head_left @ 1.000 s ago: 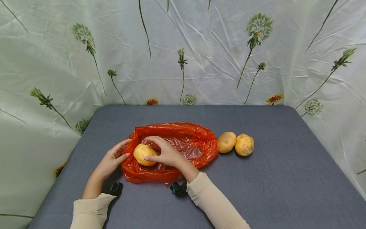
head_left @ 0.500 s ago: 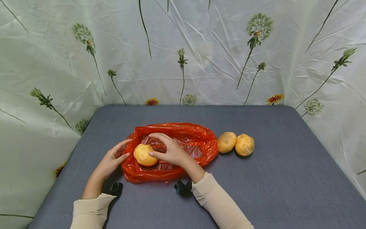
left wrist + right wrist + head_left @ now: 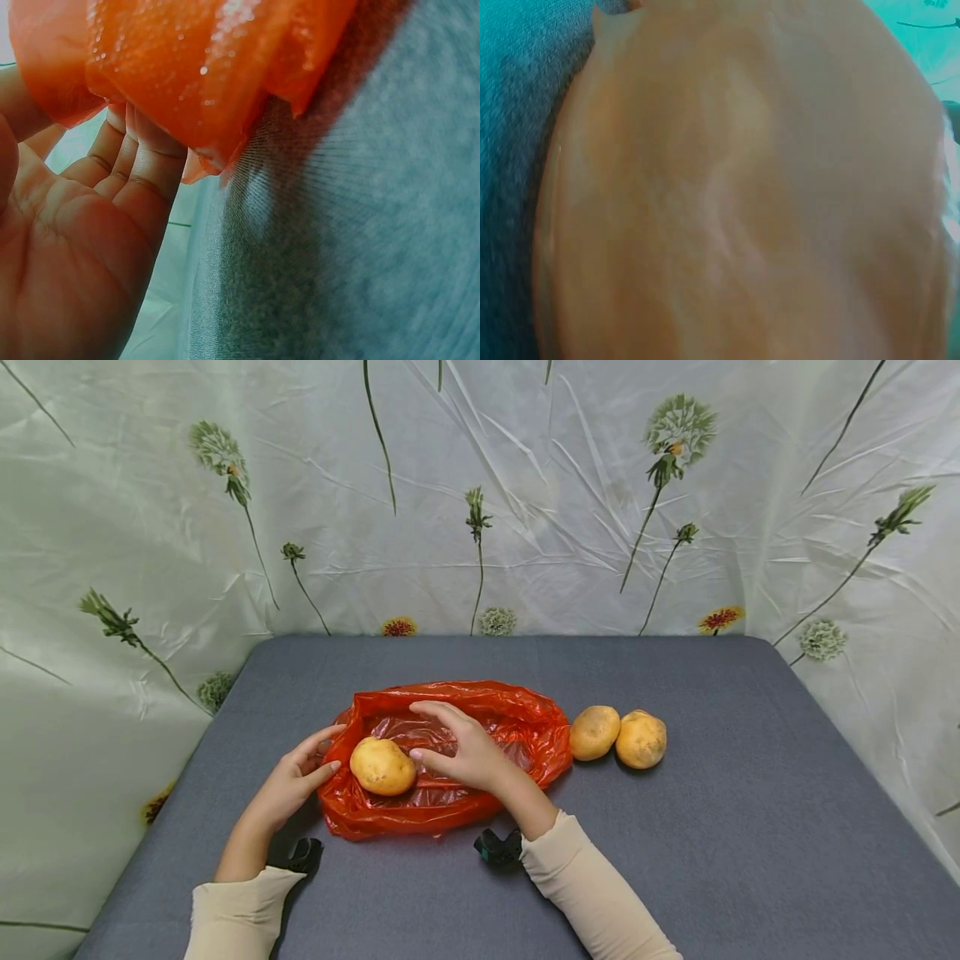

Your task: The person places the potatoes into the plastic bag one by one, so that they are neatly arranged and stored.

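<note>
A red plastic bag lies with its mouth wide, and one yellow potato rests inside at its left end. My left hand holds the bag's left side, thumb at the rim and fingers around behind it. In the left wrist view, the bag's film covers the fingertips above the palm. Over the bag's middle is my right hand, fingers spread and holding nothing, its thumb tip close to the potato's right side. Blurred film fills most of the right wrist view and hides that hand.
Two more potatoes, one against the bag's right end and another beside it, lie on the grey cloth-covered table. A flower-printed curtain hangs behind the table and along its sides.
My right hand has let go of the potato in the bag and drawn away to the right, thumb and fingers parting from it. The left hand and the bag have stayed still.
</note>
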Motion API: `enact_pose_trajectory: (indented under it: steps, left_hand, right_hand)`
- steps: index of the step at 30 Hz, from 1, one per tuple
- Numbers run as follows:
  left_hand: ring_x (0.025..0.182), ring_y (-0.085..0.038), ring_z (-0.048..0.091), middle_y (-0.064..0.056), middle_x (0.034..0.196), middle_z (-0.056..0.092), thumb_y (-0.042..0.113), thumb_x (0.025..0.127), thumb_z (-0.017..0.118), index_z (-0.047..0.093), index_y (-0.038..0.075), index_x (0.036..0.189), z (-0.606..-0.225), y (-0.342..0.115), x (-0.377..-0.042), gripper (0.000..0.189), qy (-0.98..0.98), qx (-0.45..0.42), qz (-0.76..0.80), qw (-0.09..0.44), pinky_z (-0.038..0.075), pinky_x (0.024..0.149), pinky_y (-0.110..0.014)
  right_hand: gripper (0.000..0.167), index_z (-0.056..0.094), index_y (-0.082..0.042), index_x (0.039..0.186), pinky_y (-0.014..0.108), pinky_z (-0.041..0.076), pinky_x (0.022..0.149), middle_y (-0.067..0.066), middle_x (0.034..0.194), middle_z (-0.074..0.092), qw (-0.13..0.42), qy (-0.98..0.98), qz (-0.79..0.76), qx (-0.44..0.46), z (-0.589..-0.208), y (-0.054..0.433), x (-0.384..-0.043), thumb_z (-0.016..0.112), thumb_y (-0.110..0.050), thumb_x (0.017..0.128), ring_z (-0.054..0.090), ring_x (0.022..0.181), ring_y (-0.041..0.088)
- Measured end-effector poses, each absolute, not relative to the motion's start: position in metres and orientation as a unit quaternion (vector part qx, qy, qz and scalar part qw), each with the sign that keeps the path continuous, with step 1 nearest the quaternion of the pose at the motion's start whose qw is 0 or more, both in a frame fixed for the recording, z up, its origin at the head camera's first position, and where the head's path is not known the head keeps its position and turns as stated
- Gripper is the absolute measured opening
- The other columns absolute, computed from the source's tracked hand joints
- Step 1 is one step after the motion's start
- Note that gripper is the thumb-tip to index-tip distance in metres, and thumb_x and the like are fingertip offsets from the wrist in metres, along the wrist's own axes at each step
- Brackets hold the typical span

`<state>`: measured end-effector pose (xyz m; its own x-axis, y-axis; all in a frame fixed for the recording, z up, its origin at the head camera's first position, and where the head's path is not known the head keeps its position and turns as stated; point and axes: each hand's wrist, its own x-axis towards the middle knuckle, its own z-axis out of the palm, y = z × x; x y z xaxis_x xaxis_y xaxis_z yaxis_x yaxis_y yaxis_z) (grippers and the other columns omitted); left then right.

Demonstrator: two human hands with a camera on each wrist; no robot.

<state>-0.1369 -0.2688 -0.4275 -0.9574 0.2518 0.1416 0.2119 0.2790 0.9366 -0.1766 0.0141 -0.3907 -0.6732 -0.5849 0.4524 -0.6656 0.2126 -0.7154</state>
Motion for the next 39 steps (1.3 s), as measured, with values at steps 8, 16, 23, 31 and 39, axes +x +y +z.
enact_pose_trajectory:
  steps: [8,16,23,31,39]
  left_hand:
    - [0.078,-0.013,0.055,-0.023,0.098,0.049,0.000,0.089,0.053,0.036,0.000,0.133,-0.428,-0.270,-0.137,0.047,0.800,0.151,0.581,0.012,0.046,0.063,-0.024]
    - [0.080,-0.012,0.055,-0.023,0.100,0.048,0.000,0.089,0.052,0.035,-0.001,0.133,-0.429,-0.270,-0.137,0.048,0.797,0.152,0.585,0.017,0.046,0.064,-0.024]
    - [0.080,-0.012,0.055,-0.023,0.101,0.049,-0.002,0.089,0.052,0.034,-0.001,0.133,-0.429,-0.270,-0.138,0.048,0.797,0.155,0.584,0.015,0.046,0.065,-0.024]
    - [0.080,-0.012,0.055,-0.024,0.099,0.048,0.000,0.089,0.052,0.035,-0.001,0.133,-0.428,-0.270,-0.136,0.047,0.798,0.151,0.584,0.017,0.046,0.065,-0.024]
    - [0.078,-0.013,0.055,-0.024,0.099,0.049,0.000,0.089,0.052,0.035,0.000,0.133,-0.429,-0.270,-0.137,0.048,0.798,0.151,0.584,0.018,0.046,0.064,-0.024]
  right_hand:
    - [0.055,0.046,-0.008,0.128,0.030,0.030,0.097,0.002,0.129,0.046,0.052,-0.777,0.491,0.391,-0.386,0.025,-0.177,0.068,-0.020,0.081,0.039,0.119,0.011]
    - [0.056,0.045,-0.002,0.128,0.032,0.031,0.096,0.009,0.128,0.047,0.060,-0.780,0.496,0.376,-0.379,0.038,-0.175,0.070,-0.012,0.078,0.041,0.119,0.019]
    - [0.054,0.045,0.007,0.124,0.040,0.034,0.094,0.020,0.123,0.048,0.071,-0.787,0.498,0.356,-0.350,0.054,-0.157,0.069,-0.003,0.077,0.044,0.114,0.028]
    - [0.057,0.043,0.006,0.126,0.044,0.035,0.091,0.021,0.124,0.046,0.086,-0.787,0.501,0.350,-0.350,0.072,-0.157,0.070,-0.003,0.076,0.045,0.112,0.033]
    - [0.058,0.043,0.009,0.124,0.042,0.034,0.092,0.023,0.122,0.047,0.121,-0.781,0.506,0.345,-0.353,0.090,-0.160,0.070,0.002,0.073,0.045,0.111,0.033]
